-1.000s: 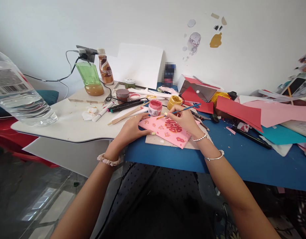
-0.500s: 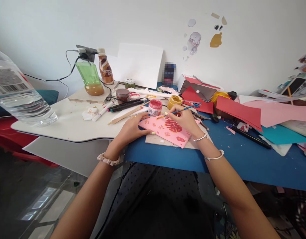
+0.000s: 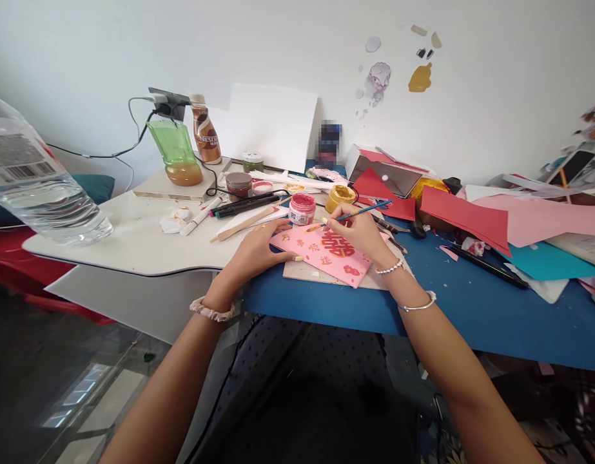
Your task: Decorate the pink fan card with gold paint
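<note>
A pink envelope-like sheet (image 3: 316,259) with red and gold characters lies slanted on a pale board (image 3: 297,272). My left hand (image 3: 262,250) rests at its left end, thumb and fingers apart on the edge. My right hand (image 3: 358,233) pinches a thin blue paintbrush (image 3: 369,207), its tip close to the sheet's upper left part; whether it touches I cannot tell. Just behind the sheet stand an open jar of pinkish-red paint (image 3: 302,210) and an open jar of yellow paint (image 3: 340,197).
On the left are a large water bottle (image 3: 40,180), a green container (image 3: 175,151), a coffee bottle (image 3: 205,132) and markers (image 3: 251,205). Red paper (image 3: 464,216), teal paper (image 3: 553,258) and a black pen (image 3: 490,265) lie to the right. The blue table's front edge is near my forearms.
</note>
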A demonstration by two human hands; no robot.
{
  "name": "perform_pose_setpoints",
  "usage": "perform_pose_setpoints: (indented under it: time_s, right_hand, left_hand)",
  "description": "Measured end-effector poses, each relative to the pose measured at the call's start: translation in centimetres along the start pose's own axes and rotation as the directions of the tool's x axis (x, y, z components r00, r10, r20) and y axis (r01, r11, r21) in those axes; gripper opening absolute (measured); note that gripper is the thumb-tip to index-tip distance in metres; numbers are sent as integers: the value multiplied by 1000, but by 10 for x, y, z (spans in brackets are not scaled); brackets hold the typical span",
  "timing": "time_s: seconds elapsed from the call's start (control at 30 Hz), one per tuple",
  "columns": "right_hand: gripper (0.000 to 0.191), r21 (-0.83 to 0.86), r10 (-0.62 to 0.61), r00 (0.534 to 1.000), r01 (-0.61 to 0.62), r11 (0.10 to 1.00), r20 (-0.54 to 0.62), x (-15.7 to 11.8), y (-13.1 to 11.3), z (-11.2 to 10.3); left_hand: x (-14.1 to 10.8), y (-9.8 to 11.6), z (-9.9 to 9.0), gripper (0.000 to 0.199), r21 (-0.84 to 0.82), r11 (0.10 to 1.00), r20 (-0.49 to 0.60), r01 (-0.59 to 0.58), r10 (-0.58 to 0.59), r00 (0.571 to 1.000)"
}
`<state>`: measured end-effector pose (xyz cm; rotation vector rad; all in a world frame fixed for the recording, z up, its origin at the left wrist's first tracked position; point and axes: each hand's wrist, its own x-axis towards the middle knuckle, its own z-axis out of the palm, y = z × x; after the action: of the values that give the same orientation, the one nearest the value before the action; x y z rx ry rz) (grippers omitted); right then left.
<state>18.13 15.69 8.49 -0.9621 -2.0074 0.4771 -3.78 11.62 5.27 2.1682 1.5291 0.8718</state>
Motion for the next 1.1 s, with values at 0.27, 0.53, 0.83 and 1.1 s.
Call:
perform_pose_setpoints:
  time_s: [0.27, 0.53, 0.83, 1.1]
  right_hand:
    - [14, 18, 7, 1000, -7, 1000, -3, -1, -1, 0]
    - [13, 27, 9, 999, -10, 1000, 39, -1, -2, 0]
    - [14, 19, 1, 1000, -1, 1000, 19, -2, -2, 0]
    - [15, 8, 2, 1000, -2, 1000, 29, -1, -3, 0]
  left_hand:
    - [0, 0, 0, 71, 1, 1000, 2, 4, -4, 1000]
    - [0, 1, 0, 72, -6, 1000, -1, 7, -7, 1000]
    - [-1, 0, 0, 72, -10, 1000, -1, 1, -1, 1000]
    - [0, 2, 0, 73, -12, 1000, 3, 6, -6, 1000]
